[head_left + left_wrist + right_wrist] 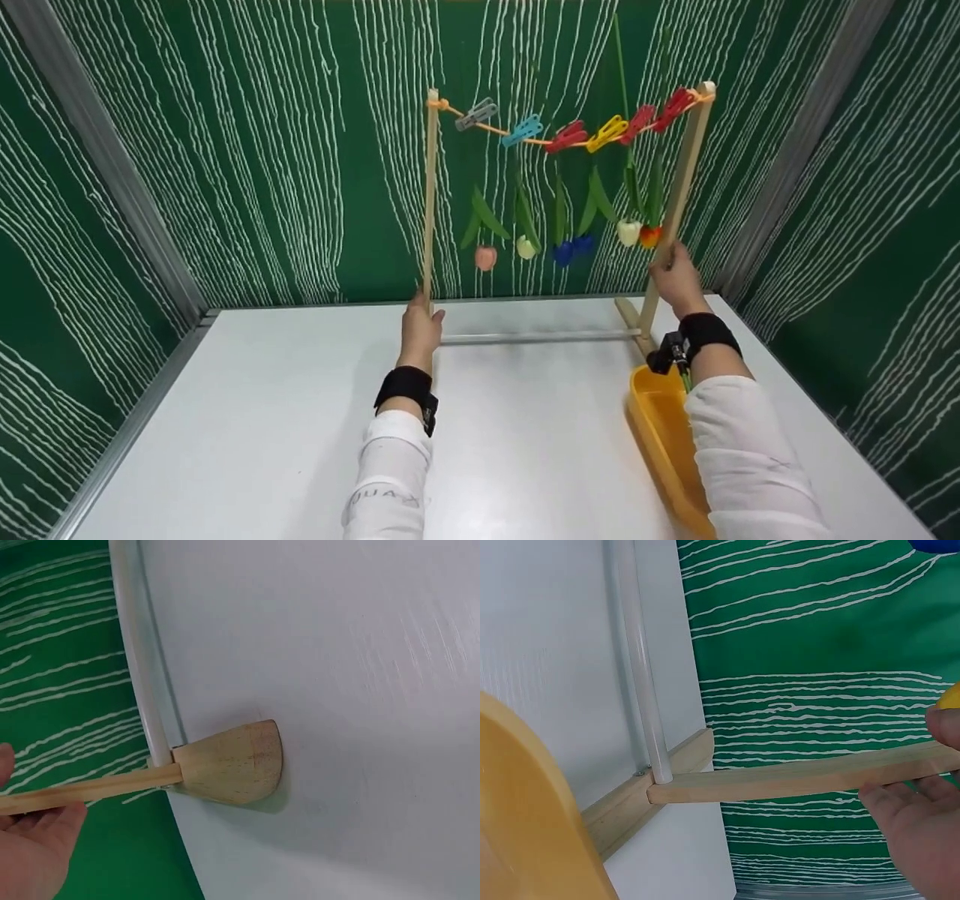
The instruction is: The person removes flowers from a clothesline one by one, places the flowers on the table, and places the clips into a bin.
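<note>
A wooden rack stands at the far side of the white table. My left hand (421,330) grips its left post (430,195) low down, thumb and fingers on opposite sides. My right hand (679,281) holds the right post (688,165) below its middle. An orange cord (491,129) sags between the post tops, bearing several plastic clothespins, among them a grey clothespin (477,114) and a yellow clothespin (607,133). From it several artificial tulips hang head down, such as a pink tulip (486,258) and an orange tulip (651,237).
A white rod (643,652) joins the posts near the bottom. Wooden feet (232,763) carry the rack on the table (262,420). By my right forearm lies a yellow tray (652,427), partly covered by the sleeve. Green panels with white lines (262,150) rise behind.
</note>
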The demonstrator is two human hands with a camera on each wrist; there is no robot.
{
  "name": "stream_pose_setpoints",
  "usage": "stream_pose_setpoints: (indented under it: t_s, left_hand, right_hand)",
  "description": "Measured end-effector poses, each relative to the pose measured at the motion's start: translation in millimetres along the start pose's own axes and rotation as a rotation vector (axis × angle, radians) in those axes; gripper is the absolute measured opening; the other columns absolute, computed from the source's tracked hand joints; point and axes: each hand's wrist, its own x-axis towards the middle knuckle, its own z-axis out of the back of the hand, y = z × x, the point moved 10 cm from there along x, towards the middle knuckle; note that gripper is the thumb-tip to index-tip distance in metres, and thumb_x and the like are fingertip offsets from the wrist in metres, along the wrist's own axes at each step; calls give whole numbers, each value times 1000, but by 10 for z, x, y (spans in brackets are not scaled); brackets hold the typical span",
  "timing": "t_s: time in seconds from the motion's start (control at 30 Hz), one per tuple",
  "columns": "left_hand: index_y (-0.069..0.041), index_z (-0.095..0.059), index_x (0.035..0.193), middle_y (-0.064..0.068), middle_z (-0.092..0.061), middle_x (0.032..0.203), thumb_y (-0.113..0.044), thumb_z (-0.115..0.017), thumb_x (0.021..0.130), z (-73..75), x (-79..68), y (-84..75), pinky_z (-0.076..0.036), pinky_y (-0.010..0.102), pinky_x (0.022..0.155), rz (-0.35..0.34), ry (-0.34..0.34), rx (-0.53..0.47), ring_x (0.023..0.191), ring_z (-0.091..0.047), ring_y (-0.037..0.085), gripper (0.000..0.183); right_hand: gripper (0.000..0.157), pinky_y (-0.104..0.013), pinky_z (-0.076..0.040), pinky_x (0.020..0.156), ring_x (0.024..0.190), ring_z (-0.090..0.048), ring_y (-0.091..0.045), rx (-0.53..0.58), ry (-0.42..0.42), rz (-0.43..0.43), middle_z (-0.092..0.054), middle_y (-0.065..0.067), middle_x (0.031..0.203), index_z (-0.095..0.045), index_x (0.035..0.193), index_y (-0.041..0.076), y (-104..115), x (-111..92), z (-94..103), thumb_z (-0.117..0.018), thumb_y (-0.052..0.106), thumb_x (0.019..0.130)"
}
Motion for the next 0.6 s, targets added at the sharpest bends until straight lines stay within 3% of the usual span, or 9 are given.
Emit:
stream_pose_setpoints:
  t_s: [0.13,0.3,0.6]
  left_hand:
    - [5,-47,134,24,-57,126,-8,-61,91,110,-16,-38,-43,42,97,-20,-109,56,116,-54,35,47]
    - [3,-62,114,21,-67,104,-11,-65,89,256,-59,-67,-49,44,84,-33,-221,138,98,-63,35,29]
    - [2,-69,93,20,-69,88,-10,-63,90,490,-81,42,-52,44,73,-28,-276,238,83,-67,34,14]
  right_hand:
    - [67,-53,-28,108,136,-23,-45,3,8,-7,-15,-32,150,1,150,2,19,-6,-11,-42,11,99]
    - [63,-51,-29,108,137,-24,-43,20,3,0,-18,-31,150,-2,151,2,76,-24,-43,-39,8,100]
    - [62,-52,-37,102,133,-33,-42,5,53,42,-27,-30,147,-6,151,5,123,-41,-178,-42,15,101]
